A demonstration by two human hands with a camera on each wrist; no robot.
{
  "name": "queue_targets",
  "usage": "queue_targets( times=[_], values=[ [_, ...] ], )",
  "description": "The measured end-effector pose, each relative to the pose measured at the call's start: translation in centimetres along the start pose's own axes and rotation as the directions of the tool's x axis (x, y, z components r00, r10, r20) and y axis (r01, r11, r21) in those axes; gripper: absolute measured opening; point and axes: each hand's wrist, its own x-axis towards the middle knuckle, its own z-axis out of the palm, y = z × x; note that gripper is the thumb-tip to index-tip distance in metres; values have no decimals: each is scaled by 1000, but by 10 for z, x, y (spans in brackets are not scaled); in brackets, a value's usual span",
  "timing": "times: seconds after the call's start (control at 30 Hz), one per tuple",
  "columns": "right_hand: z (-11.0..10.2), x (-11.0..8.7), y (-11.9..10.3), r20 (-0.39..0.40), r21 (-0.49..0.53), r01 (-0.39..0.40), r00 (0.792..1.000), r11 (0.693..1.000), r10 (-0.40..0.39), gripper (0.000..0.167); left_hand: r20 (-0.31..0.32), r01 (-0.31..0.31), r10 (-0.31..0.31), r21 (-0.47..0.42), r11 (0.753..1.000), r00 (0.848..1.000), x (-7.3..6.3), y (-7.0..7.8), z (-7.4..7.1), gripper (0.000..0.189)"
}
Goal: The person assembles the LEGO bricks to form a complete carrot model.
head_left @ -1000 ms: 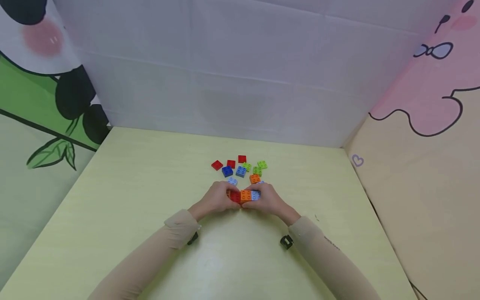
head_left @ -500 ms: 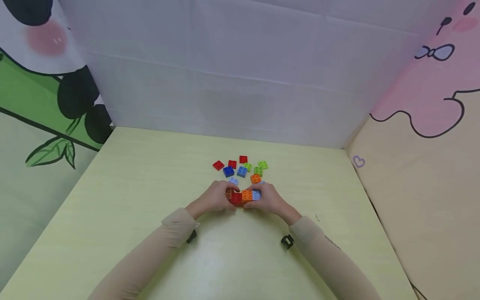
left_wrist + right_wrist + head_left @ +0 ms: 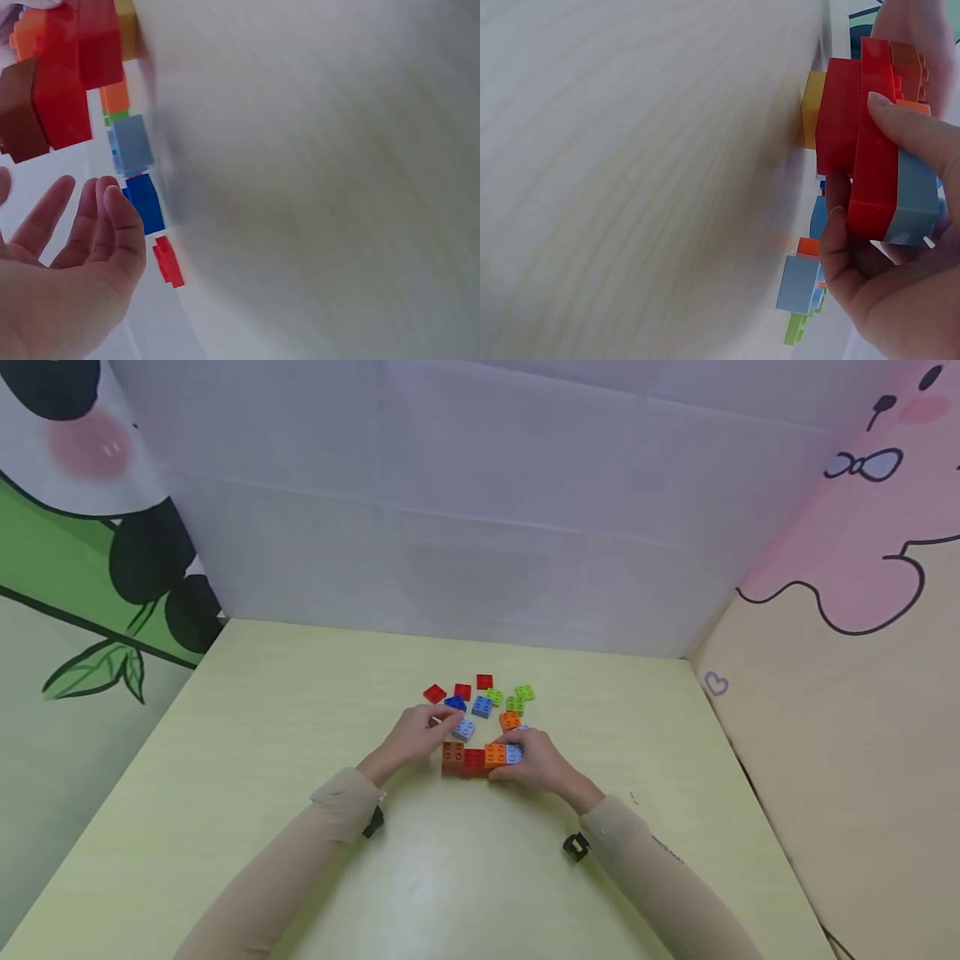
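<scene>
My right hand grips the right end of a built stack of toy bricks, thumb on the near side and fingers behind. In the right wrist view, the stack has a yellow brick at the bottom and red bricks above. Brown, orange and light blue bricks make its top row. My left hand is off the stack, beyond its left end. Its fingers are loosely bent with nothing between them, near a loose light blue brick and a dark blue brick.
Behind the stack lie loose bricks: red flat ones, a mid-blue one, several lime green ones and an orange one. A light blue brick sits beside the orange one. The pale table ends at a cloth-covered wall.
My left hand has let go of the stack's left end and moved left and away toward the loose bricks, baring the brown brick. The right hand keeps its hold almost in place.
</scene>
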Motion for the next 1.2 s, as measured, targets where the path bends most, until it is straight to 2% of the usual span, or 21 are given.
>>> queue_targets(
  times=[0.13,0.27,0.43,0.67,0.9,1.2],
  values=[
    [1,1,3,7,6,-11,1000,1000,11,50,27,-13,12,39,999,1000,5,-9,1,36],
    [0,1,4,14,16,-15,1000,1000,15,50,55,-7,4,55,998,998,10,-13,1,41],
    [-1,-1,2,26,18,-18,1000,1000,18,50,88,10,-14,48,999,996,14,-13,2,48],
    [-3,-4,-1,23,11,-35,999,999,35,49,101,-20,15,54,998,995,19,-10,4,51],
    [-3,-5,-1,20,-2,-28,999,1000,28,50,99,7,-14,68,998,995,20,-6,4,45],
    [-4,-6,-2,29,6,-30,999,1000,30,50,117,8,-19,99,995,993,21,-4,4,43]
  ],
)
